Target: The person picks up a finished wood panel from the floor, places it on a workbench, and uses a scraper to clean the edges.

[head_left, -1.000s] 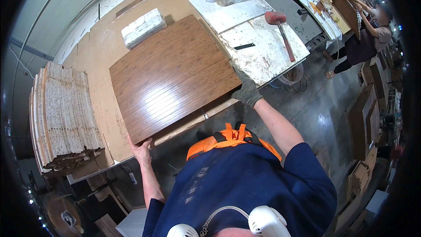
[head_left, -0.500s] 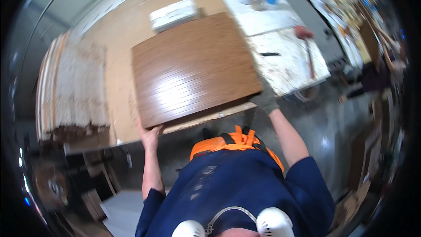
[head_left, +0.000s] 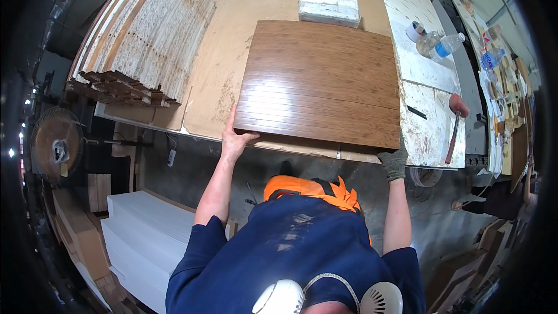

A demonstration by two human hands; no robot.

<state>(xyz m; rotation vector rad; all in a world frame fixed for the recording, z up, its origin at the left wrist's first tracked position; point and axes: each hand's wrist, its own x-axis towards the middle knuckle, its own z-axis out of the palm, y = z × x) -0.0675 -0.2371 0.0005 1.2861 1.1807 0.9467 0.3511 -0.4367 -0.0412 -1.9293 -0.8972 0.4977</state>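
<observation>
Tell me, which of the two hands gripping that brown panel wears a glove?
The right hand, at the panel's near right corner, wears a grey glove. The left hand, at the near left corner, is bare.

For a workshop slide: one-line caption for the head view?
Left hand and gloved right hand grip the near corners of a brown wood panel on the workbench.

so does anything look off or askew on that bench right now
The brown wood panel lies skewed to the workbench edge, its near right corner past the edge. Only the right hand is gloved; the left hand is bare. The bench's right part is blotched white. Nothing looks spilled.
</observation>
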